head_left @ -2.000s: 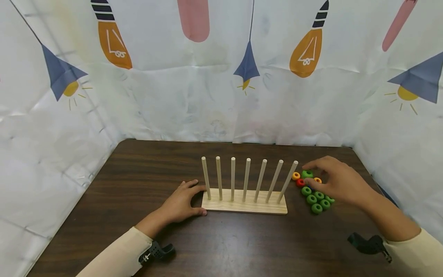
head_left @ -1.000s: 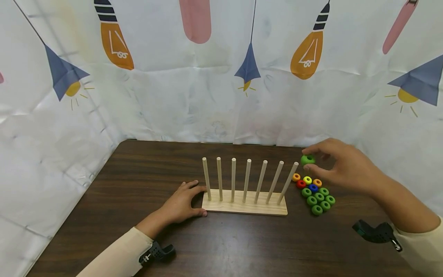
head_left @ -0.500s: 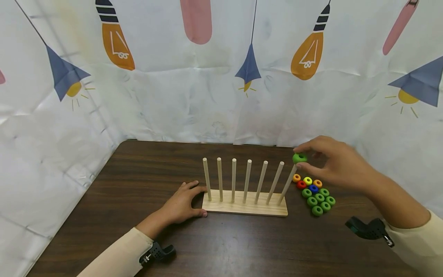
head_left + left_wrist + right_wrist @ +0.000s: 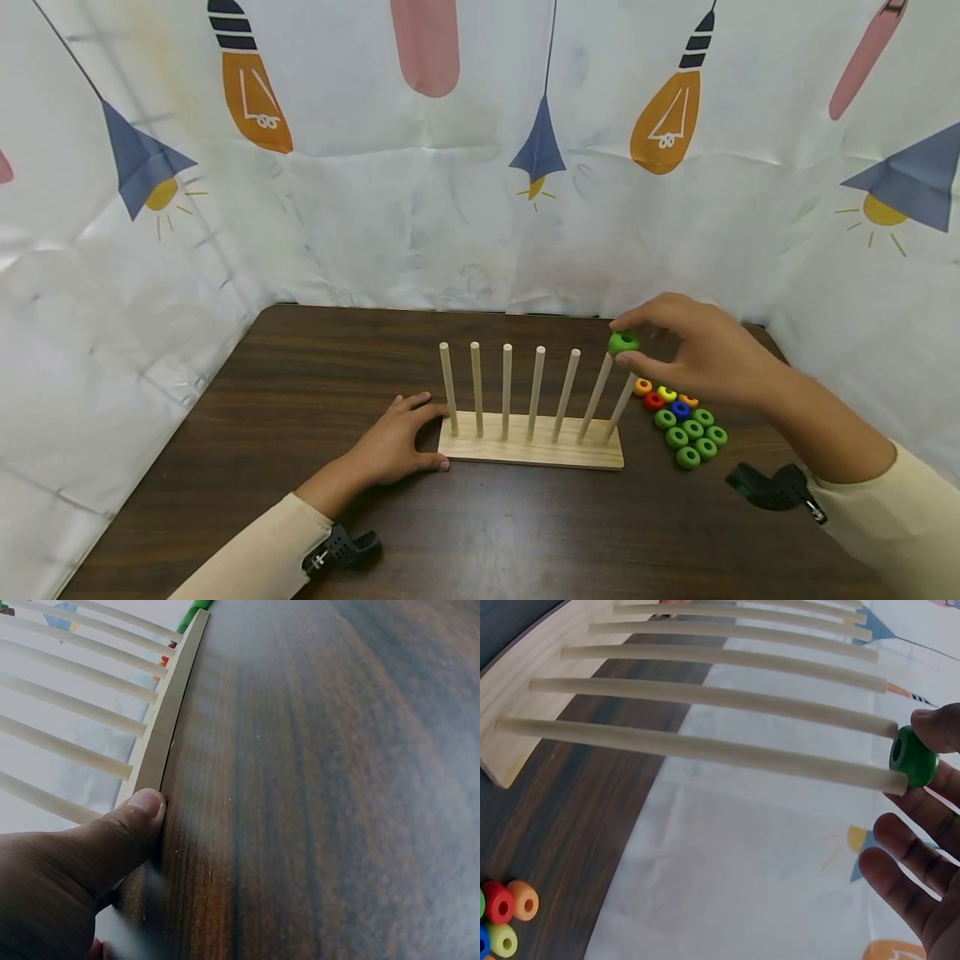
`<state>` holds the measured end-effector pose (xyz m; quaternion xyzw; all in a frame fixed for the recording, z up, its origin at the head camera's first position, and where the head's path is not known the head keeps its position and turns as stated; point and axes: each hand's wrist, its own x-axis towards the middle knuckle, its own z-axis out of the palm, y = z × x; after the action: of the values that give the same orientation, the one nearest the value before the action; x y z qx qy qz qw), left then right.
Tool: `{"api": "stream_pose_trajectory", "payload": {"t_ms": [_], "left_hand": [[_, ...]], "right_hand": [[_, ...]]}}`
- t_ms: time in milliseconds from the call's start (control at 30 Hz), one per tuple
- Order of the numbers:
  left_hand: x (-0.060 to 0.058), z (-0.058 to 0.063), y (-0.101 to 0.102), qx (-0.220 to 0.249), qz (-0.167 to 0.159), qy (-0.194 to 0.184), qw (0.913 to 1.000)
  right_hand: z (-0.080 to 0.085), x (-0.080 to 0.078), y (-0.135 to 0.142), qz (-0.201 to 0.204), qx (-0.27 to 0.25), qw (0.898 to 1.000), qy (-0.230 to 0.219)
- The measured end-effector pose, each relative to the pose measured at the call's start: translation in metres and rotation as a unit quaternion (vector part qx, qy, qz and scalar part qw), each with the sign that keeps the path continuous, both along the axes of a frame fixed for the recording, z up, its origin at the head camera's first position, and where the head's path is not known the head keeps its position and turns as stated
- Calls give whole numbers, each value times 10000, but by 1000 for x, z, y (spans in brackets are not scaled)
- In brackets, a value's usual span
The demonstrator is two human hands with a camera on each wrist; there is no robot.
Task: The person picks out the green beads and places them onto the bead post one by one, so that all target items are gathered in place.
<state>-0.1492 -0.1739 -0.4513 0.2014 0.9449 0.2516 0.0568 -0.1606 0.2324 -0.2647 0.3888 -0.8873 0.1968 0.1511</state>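
A light wooden peg rack (image 4: 525, 450) with several upright pegs stands on the dark table. My left hand (image 4: 393, 442) holds its left end, thumb on the front edge and forefinger toward the back edge. The left wrist view shows the thumb (image 4: 124, 832) against the base's edge. Above the table, my right hand (image 4: 690, 350) pinches a green bead (image 4: 623, 343) between thumb and fingers. The bead is at the top of the second peg from the right; in the right wrist view that green bead (image 4: 915, 757) appears close to the peg ends, its hole facing them.
Right of the rack lie loose beads: several green beads (image 4: 692, 428), a blue bead (image 4: 680, 410), a red bead (image 4: 653, 402), a yellow bead (image 4: 667, 393) and two orange ones. A white printed cloth (image 4: 465, 225) hangs behind the table (image 4: 495, 533).
My right hand took the green bead from the group, lifted it and carried it left, past the rightmost peg to the second from the right. My left hand has stayed put.
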Motion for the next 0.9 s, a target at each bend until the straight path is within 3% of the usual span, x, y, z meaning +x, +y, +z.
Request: {"api": "stream_pose_trajectory", "payload": {"t_ms": [367, 600, 900], "left_hand": [[0, 0, 0, 22, -9, 11, 10000], [0, 0, 0, 25, -25, 53, 10000], [0, 0, -1, 14, -6, 34, 10000]], "right_hand": [[0, 0, -16, 241, -166, 9993, -216], [0, 1, -23, 184, -161, 9981, -562], [-1, -5, -33, 470, -207, 9980, -370]]}}
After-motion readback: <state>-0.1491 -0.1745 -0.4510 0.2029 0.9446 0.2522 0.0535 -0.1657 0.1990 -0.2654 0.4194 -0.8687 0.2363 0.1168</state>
